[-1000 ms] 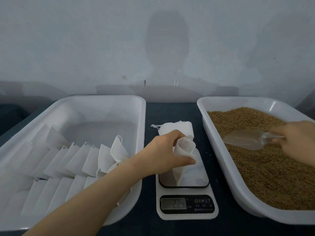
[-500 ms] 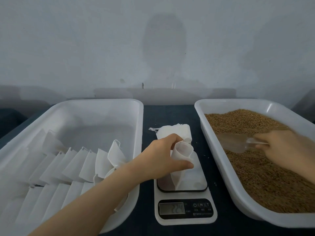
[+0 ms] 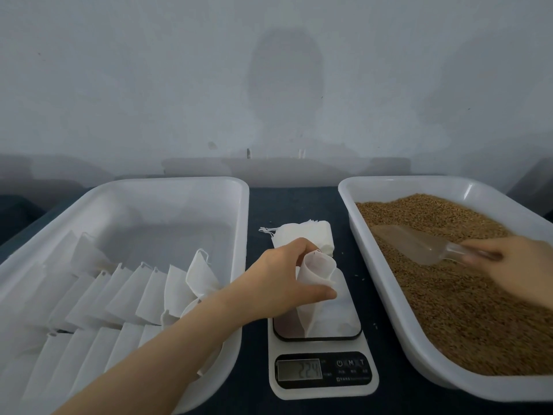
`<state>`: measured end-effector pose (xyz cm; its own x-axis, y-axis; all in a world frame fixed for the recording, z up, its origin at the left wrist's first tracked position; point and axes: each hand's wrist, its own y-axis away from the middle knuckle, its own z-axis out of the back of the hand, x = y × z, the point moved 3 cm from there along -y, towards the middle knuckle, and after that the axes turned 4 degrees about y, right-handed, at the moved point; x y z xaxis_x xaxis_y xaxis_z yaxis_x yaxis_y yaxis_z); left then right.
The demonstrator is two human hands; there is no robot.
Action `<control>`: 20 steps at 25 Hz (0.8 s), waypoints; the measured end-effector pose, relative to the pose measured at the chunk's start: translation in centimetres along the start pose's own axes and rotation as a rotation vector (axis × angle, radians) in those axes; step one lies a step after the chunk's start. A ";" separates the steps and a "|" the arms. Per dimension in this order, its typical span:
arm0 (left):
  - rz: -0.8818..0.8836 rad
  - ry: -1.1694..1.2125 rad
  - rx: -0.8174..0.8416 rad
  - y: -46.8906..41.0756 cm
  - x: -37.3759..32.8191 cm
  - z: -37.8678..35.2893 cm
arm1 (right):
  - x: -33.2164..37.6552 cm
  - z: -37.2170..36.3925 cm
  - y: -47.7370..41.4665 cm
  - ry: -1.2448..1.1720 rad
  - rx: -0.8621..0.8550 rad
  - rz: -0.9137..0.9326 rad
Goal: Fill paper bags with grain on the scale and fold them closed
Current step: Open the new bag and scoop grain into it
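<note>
My left hand grips a white paper bag upright on the scale, its mouth held open toward the right. The display reads 224. My right hand holds the handle of a clear plastic scoop, whose bowl lies in the brown grain of the right white tray. A stack of flat white bags lies on the dark table behind the scale.
The left white tray holds several folded white bags in rows along its near half. A few grains lie on the dark table between scale and grain tray. A grey wall stands behind.
My right hand has pushed the scoop further left and deeper into the grain. My left hand still holds the bag on the scale; the reading stays the same.
</note>
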<state>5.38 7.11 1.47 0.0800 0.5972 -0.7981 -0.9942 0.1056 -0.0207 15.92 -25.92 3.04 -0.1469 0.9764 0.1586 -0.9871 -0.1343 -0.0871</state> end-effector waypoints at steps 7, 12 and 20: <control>0.006 0.010 0.002 0.0 0.0 0.0 | -3.2 0.1 -0.4 -0.103 -0.112 0.007; 0.007 0.017 0.006 0.0 0.0 0.0 | -8.5 0.6 -3.4 -0.068 -0.109 0.229; 0.004 0.034 0.029 0.1 -0.1 0.0 | 3.9 6.9 2.1 -0.013 -0.075 0.485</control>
<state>5.31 7.02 1.58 0.0735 0.5702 -0.8182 -0.9919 0.1271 -0.0005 12.88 -23.54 10.29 -0.5898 0.8021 0.0939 -0.7974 -0.5600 -0.2248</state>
